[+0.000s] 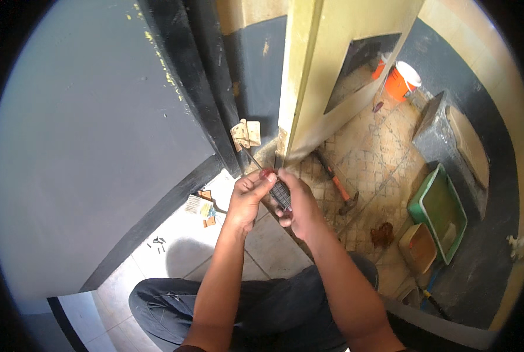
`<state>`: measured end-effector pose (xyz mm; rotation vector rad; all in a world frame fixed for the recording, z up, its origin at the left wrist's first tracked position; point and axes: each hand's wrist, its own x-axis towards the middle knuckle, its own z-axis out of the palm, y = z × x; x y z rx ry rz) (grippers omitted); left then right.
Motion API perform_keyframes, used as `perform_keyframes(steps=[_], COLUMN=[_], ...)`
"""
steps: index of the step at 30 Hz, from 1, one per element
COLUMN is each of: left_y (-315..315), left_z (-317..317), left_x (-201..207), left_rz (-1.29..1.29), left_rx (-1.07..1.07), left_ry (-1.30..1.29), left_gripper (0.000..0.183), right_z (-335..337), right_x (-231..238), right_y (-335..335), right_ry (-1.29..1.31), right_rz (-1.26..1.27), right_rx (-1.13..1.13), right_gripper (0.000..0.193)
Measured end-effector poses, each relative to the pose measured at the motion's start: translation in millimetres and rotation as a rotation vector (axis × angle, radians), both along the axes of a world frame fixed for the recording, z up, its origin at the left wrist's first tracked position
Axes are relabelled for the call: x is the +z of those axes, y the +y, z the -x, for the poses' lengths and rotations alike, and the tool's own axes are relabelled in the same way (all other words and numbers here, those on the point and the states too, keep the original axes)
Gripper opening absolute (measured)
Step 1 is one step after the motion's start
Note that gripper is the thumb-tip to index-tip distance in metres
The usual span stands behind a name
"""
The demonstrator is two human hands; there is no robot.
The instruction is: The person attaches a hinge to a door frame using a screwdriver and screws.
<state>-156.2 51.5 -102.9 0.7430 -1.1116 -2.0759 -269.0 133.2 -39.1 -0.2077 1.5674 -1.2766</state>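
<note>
Both my hands hold one screwdriver, which has a dark ribbed handle (282, 194) with red ends. My right hand (300, 206) wraps the handle from the right. On the other side, my left hand (248, 202) is closed with its thumb and fingers at the handle's front end. The thin shaft points up and left, with its tip at a hinge (247, 134) low on the dark door frame (206, 88). Whether the tip sits in a screw I cannot tell. The hinge is a pale, paint-stained plate.
A yellowish door (326, 76) stands right of the hinge. On the tiles lie a hammer (338, 183), several screws (157, 243) and a small package (200, 205) with brown hinge pieces. Further right are a green basin (413, 205), a brownish tub (417, 249) and an orange bucket (398, 87).
</note>
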Motion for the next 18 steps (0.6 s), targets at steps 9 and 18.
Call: perform_keyframes(steps=[9,18], left_y=[-27,2], left_z=[-10,-1], left_x=[-17,-10], left_rz=[0.222,-0.132], left_rx=[0.066,0.015], left_ry=[-0.114,0.084], left_gripper=[0.034,0.027], right_z=[-17,0], right_x=[-23,-9], right_y=[10,1], right_ry=[1.029,-0.049], right_rz=[0.281,-0.082], right_rx=[0.262,0.041], right_gripper=[0.033,0.042])
